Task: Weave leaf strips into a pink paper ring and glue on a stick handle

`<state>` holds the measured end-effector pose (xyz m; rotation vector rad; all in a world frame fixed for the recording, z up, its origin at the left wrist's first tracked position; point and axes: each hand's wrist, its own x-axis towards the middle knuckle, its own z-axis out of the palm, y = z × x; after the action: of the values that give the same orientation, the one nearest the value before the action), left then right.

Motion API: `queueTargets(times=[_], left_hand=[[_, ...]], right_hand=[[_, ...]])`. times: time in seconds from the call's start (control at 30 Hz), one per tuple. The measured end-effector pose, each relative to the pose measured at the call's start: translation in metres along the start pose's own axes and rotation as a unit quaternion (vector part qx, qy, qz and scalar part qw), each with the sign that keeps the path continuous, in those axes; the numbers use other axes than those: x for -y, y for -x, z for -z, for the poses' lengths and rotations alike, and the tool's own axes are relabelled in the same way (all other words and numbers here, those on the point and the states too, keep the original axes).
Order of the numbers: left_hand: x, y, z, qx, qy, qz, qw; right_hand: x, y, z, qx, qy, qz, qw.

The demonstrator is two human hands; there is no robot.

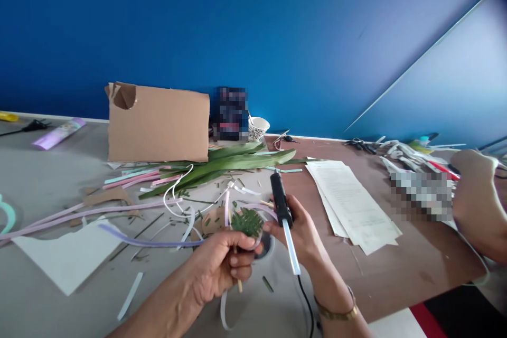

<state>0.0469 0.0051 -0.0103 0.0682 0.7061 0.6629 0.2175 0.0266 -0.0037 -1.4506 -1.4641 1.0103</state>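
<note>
My left hand (225, 260) is closed around a thin wooden stick (240, 286) and a small piece of interlaced green leaf strips (247, 221). Pale lilac strips (227, 206) arch beside this piece. My right hand (303, 229) grips a black glue gun (279, 195), a whitish glue stick (292, 248) jutting from its rear end. Its black cord (307, 298) runs down past my wrist. The right fingertips are close to the green piece's right edge; whether they touch it I cannot tell. Below the hands, a round dark object (264, 247) is partly hidden.
A cardboard box (158, 127) stands against the blue wall, near a patterned paper cup (259, 129). Long green leaves (233, 163), coloured strips and cuttings litter the table. Printed sheets (348, 203) lie right, white paper (71, 259) left. Far right is a cluttered pile (407, 156).
</note>
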Motion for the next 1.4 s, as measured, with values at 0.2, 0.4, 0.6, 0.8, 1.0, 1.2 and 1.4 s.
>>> queueTargets(times=[0.2,0.4,0.6,0.8,1.0,1.2,1.4], left_hand=[[0.001,0.000,0.002,0.013,-0.025,0.034,0.999],[0.000,-0.002,0.003,0.017,-0.035,0.049,0.998],[-0.003,-0.002,0.002,0.023,-0.038,0.055,0.998],[-0.003,-0.003,0.005,0.024,-0.042,0.063,0.997],[-0.001,-0.003,0.004,0.037,-0.055,0.076,0.995],[-0.005,-0.001,0.004,0.047,-0.071,0.051,0.995],[-0.008,0.002,0.003,0.025,-0.086,0.007,0.996]], right_hand=[[-0.002,0.001,0.005,0.070,-0.198,-0.093,0.973],[-0.001,-0.003,-0.001,0.153,-0.328,-0.199,0.911],[-0.001,-0.001,-0.004,0.125,-0.363,-0.178,0.906],[0.001,0.000,-0.010,0.111,-0.372,-0.187,0.902],[0.006,0.000,-0.017,0.069,-0.385,-0.198,0.899],[0.004,-0.003,-0.009,0.033,-0.417,-0.157,0.895],[-0.002,-0.002,0.002,0.051,-0.493,-0.077,0.865]])
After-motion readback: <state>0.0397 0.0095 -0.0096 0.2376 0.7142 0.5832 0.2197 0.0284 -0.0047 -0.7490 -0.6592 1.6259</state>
